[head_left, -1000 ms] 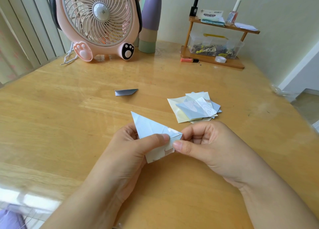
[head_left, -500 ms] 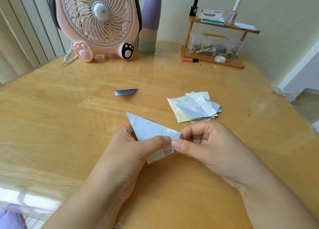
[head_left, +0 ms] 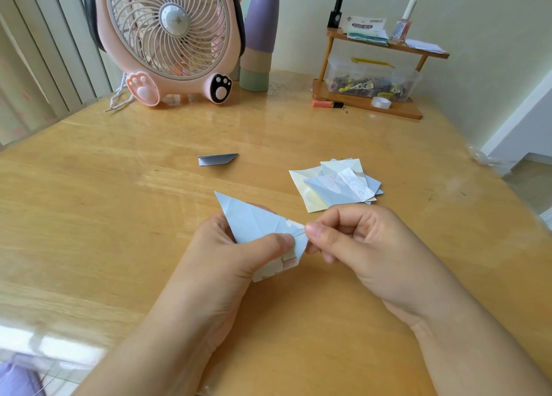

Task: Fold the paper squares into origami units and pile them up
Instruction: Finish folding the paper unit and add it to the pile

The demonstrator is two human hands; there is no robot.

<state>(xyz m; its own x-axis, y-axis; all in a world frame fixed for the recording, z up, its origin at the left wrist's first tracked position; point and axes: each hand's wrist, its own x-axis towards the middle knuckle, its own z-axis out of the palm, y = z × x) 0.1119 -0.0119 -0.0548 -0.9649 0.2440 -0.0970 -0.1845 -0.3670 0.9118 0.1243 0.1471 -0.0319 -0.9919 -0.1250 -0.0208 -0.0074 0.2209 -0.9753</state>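
A pale blue paper [head_left: 254, 222], partly folded into a pointed shape, is held just above the wooden table [head_left: 119, 216]. My left hand [head_left: 227, 261] grips it from below, thumb pressed across its lower right part. My right hand [head_left: 364, 246] pinches the paper's right corner between thumb and forefinger. A loose pile of paper squares [head_left: 334, 186], blue and pale yellow, lies beyond my right hand. One folded grey-blue unit [head_left: 216, 159] lies alone farther back, left of the pile.
A pink fan [head_left: 167, 37] and a stack of pastel cups [head_left: 260, 40] stand at the back. A small wooden shelf [head_left: 373, 67] with bottles, a clip box and tape sits back right. The table edge falls away on the right.
The paper's pointed tip has swung a little to the left and up. My right thumb and forefinger have closed tighter on the right corner. The pile and the folded unit have not moved.
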